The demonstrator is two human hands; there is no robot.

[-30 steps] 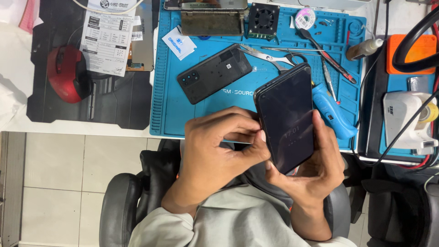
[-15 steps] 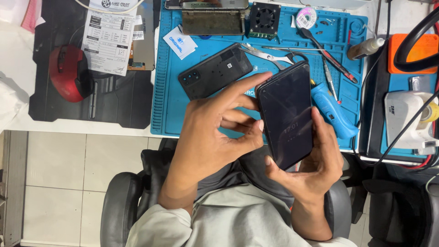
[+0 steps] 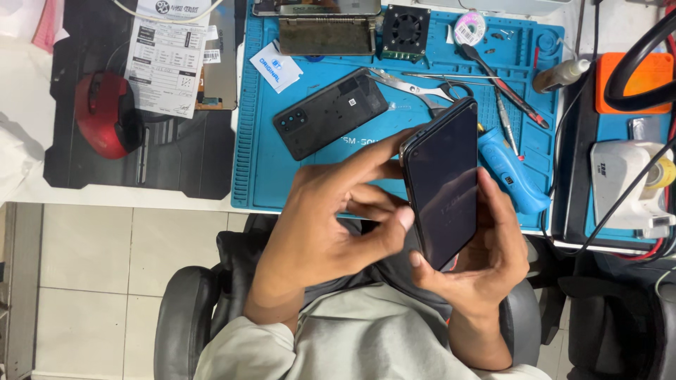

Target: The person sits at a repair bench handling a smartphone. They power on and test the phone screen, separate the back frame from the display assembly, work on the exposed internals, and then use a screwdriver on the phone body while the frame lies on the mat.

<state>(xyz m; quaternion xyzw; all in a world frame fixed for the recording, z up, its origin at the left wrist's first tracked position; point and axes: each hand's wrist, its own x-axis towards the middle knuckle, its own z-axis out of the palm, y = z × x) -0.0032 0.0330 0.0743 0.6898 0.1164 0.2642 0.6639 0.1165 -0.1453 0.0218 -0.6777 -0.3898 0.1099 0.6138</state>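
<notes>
Both forearms are bare, the left hand [image 3: 331, 232] and right hand [image 3: 486, 260] ungloved, above a pale grey-green shirt.

We see the phone [image 3: 442, 184] mid-frame between both hands, the back cover [image 3: 331, 112] on the mat [image 3: 260, 162] above-left, the mouse [image 3: 105, 116] far left.

Floor: pale square tiles [image 3: 91, 281] with dark grout, down to the left of your hands.
Desk: a white top [image 3: 21, 127] above your hands, a black mat [image 3: 176, 158] on its left and a blue work mat [image 3: 257, 162] just beyond your fingers.
Chair: black padded armrests [image 3: 184, 317] on either side of your forearms.
Light: even and soft.
</notes>
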